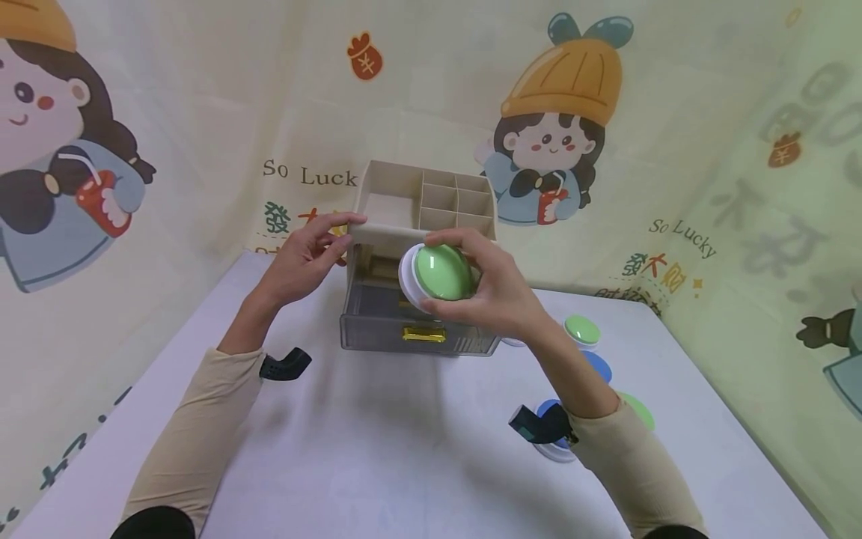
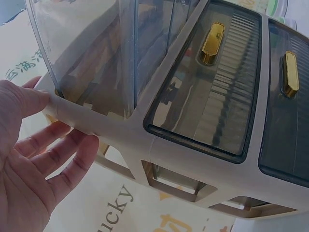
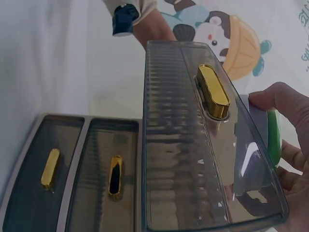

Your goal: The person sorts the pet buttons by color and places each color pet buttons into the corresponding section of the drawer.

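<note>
My right hand (image 1: 501,288) holds a green-domed push button (image 1: 443,272) with a white round base, thumb and fingers at its edges. It is tilted above the pulled-out top drawer (image 1: 370,337), which is clear grey with a gold handle (image 1: 424,335). In the right wrist view, part of the white base shows through the drawer's plastic. The drawer belongs to a beige desktop organizer (image 1: 390,235). At its upper left front corner my left hand (image 1: 306,258) grips the frame; the left wrist view shows the fingertips (image 2: 89,145) against its side.
Right of the organizer, several more buttons lie on the white table (image 1: 377,464), among them a green one (image 1: 582,329) and a blue one (image 1: 597,365). My right forearm partly covers others. Two lower drawers (image 3: 113,174) stand closed. A printed cloth (image 1: 431,97) hangs behind.
</note>
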A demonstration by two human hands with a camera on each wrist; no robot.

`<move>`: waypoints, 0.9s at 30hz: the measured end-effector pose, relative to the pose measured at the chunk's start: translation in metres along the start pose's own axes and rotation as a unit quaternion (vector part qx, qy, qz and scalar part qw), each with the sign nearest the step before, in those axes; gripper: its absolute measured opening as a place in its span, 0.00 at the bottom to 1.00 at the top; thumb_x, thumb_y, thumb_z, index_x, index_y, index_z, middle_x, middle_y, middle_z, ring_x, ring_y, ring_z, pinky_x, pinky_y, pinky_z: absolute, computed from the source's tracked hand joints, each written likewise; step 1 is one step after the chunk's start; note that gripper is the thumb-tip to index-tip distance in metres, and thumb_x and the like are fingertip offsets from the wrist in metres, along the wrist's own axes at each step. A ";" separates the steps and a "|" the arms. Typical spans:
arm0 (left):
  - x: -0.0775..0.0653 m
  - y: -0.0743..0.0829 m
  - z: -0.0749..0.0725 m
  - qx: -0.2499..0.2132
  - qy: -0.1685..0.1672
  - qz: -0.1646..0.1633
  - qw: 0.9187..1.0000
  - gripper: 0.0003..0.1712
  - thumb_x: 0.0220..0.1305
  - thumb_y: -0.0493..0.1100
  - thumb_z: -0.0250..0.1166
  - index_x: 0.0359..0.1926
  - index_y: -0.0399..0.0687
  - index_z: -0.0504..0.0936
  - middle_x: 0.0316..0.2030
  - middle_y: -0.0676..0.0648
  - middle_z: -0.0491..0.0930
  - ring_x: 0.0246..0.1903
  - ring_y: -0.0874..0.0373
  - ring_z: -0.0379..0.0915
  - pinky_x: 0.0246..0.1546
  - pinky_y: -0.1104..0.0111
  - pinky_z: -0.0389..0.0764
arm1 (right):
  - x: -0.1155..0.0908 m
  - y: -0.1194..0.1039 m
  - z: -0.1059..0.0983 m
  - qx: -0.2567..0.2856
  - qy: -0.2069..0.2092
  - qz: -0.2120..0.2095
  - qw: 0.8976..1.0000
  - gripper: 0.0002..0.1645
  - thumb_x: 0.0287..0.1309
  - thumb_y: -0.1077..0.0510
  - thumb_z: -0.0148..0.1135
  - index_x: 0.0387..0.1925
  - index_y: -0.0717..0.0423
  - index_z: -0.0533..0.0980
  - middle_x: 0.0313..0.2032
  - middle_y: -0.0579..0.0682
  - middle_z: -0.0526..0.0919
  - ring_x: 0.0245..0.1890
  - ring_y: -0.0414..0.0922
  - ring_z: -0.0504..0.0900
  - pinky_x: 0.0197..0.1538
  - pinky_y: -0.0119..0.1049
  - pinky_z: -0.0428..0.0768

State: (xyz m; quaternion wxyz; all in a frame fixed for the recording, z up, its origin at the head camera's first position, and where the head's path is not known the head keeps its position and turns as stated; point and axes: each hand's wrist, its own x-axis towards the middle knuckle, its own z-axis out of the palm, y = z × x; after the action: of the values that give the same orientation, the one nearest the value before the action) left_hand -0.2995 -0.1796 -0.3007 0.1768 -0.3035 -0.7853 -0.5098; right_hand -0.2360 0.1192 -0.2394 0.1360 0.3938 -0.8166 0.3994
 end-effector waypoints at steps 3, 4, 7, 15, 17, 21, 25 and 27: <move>0.000 0.001 0.000 0.001 -0.001 -0.005 1.000 0.23 0.77 0.38 0.57 0.69 0.53 0.75 0.66 0.45 0.73 0.48 0.48 0.77 0.44 0.68 0.81 | 0.004 0.001 0.003 0.009 -0.015 0.001 1.000 0.42 0.46 0.58 0.81 0.64 0.52 0.74 0.61 0.46 0.77 0.57 0.45 0.74 0.57 0.47 0.81; 0.000 0.001 0.000 -0.001 -0.002 -0.007 1.000 0.23 0.77 0.38 0.57 0.69 0.53 0.75 0.66 0.45 0.73 0.48 0.48 0.77 0.44 0.68 0.81 | 0.006 0.001 0.004 0.014 -0.019 0.003 1.000 0.41 0.46 0.58 0.81 0.63 0.53 0.74 0.61 0.46 0.77 0.56 0.45 0.74 0.56 0.47 0.81; 0.000 0.003 0.000 -0.004 -0.002 -0.010 1.000 0.23 0.77 0.38 0.57 0.69 0.53 0.75 0.66 0.45 0.73 0.48 0.46 0.77 0.44 0.69 0.81 | 0.009 0.000 0.007 0.028 -0.035 0.013 0.999 0.40 0.47 0.58 0.81 0.63 0.53 0.74 0.59 0.45 0.78 0.56 0.45 0.74 0.56 0.47 0.80; 0.001 0.002 0.000 -0.003 -0.002 -0.004 1.000 0.23 0.77 0.37 0.57 0.69 0.52 0.75 0.65 0.46 0.74 0.47 0.48 0.79 0.43 0.71 0.82 | 0.017 -0.001 0.014 0.037 -0.065 0.061 0.995 0.39 0.50 0.55 0.79 0.64 0.54 0.73 0.58 0.44 0.78 0.56 0.44 0.76 0.61 0.48 0.78; 0.001 0.001 0.000 -0.004 -0.002 -0.002 1.000 0.23 0.77 0.37 0.57 0.69 0.51 0.75 0.65 0.45 0.74 0.46 0.48 0.79 0.42 0.72 0.81 | 0.020 0.000 0.015 0.039 -0.071 0.066 0.995 0.39 0.50 0.55 0.79 0.64 0.54 0.74 0.57 0.45 0.78 0.56 0.44 0.76 0.62 0.47 0.78; 0.001 0.001 0.001 -0.005 -0.002 -0.003 1.000 0.23 0.77 0.37 0.57 0.69 0.52 0.75 0.65 0.46 0.74 0.46 0.49 0.78 0.42 0.71 0.81 | 0.024 0.002 0.018 0.044 -0.083 0.066 0.993 0.38 0.51 0.55 0.79 0.63 0.56 0.74 0.55 0.46 0.79 0.53 0.44 0.78 0.60 0.44 0.79; 0.001 0.000 0.000 -0.005 -0.002 -0.002 1.000 0.23 0.77 0.36 0.57 0.69 0.52 0.75 0.65 0.46 0.74 0.45 0.49 0.78 0.42 0.70 0.82 | 0.026 0.002 0.021 0.049 -0.094 0.062 0.992 0.37 0.51 0.56 0.79 0.63 0.57 0.74 0.53 0.46 0.80 0.51 0.45 0.78 0.55 0.43 0.80; 0.001 -0.001 0.000 -0.002 -0.001 0.000 1.000 0.23 0.77 0.36 0.57 0.69 0.51 0.75 0.65 0.45 0.74 0.45 0.50 0.78 0.42 0.70 0.82 | 0.027 0.003 0.022 0.050 -0.099 0.062 0.992 0.37 0.51 0.56 0.79 0.62 0.56 0.75 0.53 0.46 0.80 0.50 0.44 0.78 0.54 0.42 0.80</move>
State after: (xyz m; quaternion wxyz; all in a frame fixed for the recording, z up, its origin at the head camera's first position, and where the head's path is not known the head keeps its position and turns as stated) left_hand -0.3007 -0.1793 -0.3007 0.1754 -0.3048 -0.7845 -0.5108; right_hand -0.2540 0.0889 -0.2408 0.0089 0.3861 -0.8279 0.4067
